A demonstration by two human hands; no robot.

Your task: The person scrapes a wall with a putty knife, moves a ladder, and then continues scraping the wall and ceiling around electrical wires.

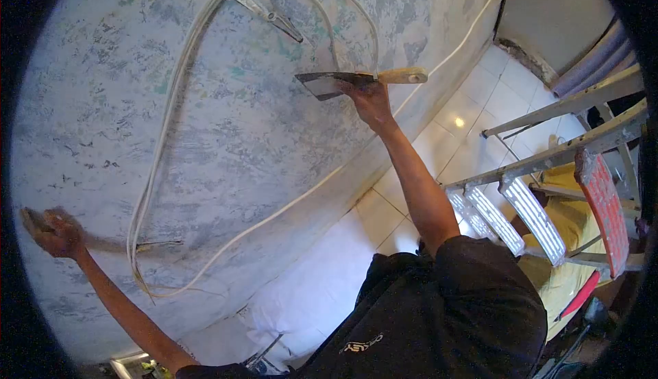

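Observation:
My right hand (372, 107) is closed around a putty knife (327, 83), gripping it at the blade. Its wooden handle (403, 75) sticks out to the right, past the hand. The blade lies in front of the patchy grey-white wall (233, 166); whether it touches cannot be told. Far to the left, my left hand (62, 234) is closed near the wall. A small brownish-grey thing (33, 221) shows at its fingers, too dim to name. Between my hands, a looped white cable (164, 125) hangs on the wall, passing behind the putty knife.
A narrow hinged-looking piece (266, 9) sits by the top of the cable loop. A single cable strand (301, 196) crosses the lower wall. At right stands a paint-marked stepladder (528, 166) with a red step (603, 208). White tiles (439, 142) cover the floor.

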